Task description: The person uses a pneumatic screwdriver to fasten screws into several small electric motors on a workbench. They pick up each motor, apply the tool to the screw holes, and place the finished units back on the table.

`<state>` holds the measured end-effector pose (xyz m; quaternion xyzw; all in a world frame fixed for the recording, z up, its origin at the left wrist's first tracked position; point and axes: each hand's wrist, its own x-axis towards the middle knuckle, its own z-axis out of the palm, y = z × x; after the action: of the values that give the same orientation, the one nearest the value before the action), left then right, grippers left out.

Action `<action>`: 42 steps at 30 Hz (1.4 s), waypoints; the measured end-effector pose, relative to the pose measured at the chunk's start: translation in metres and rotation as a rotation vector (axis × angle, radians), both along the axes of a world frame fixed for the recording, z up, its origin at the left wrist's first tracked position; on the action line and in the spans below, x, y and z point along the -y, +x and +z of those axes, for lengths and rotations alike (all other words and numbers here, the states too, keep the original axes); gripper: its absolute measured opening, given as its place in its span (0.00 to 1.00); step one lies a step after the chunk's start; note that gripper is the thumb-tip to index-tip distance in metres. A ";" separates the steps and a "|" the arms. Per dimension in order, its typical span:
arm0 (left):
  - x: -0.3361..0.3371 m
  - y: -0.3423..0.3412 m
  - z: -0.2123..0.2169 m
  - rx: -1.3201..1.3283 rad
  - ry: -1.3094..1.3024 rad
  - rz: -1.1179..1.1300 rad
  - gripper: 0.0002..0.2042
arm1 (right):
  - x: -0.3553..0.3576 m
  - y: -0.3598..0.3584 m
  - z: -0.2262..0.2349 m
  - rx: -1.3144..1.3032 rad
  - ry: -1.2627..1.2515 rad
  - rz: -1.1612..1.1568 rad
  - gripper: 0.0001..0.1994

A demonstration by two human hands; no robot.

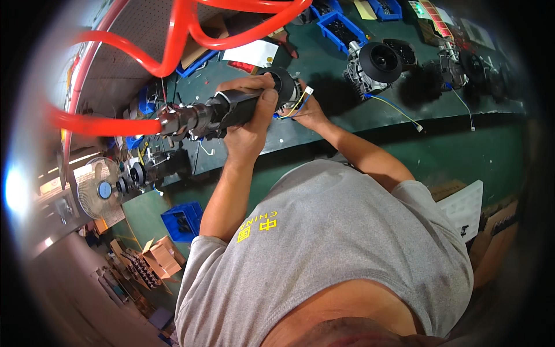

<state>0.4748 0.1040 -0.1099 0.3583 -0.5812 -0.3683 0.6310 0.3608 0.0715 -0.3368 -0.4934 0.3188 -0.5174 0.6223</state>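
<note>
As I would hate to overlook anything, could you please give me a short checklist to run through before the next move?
1. Left hand closed around the black tool: ok.
2. Red hose joined to the tool's metal fitting: ok.
3. Right hand at the black-ringed unit: ok; how firmly it holds, cannot tell.
4. Tool's front end properly placed: cannot tell; its contact point is not clearly visible.
5. White connector tucked away: not ok; it sticks out loose beside the right hand.

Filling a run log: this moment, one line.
left hand: gripping black tool | right hand: at black-ringed unit | red hose: joined to tool
</note>
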 end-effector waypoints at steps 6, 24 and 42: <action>0.010 -0.010 -0.020 0.019 0.038 0.086 0.11 | -0.002 0.003 -0.008 0.076 0.129 -0.038 0.45; 0.016 -0.009 -0.037 0.061 0.040 0.107 0.13 | 0.001 0.011 -0.033 -0.141 0.094 -0.134 0.55; 0.019 -0.018 -0.036 0.173 0.164 -0.085 0.13 | 0.000 0.018 -0.049 -0.037 0.123 -0.188 0.58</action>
<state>0.4568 0.0848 -0.1459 0.4143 -0.6161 -0.4088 0.5308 0.3785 0.0718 -0.3856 -0.4315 0.4066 -0.5437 0.5941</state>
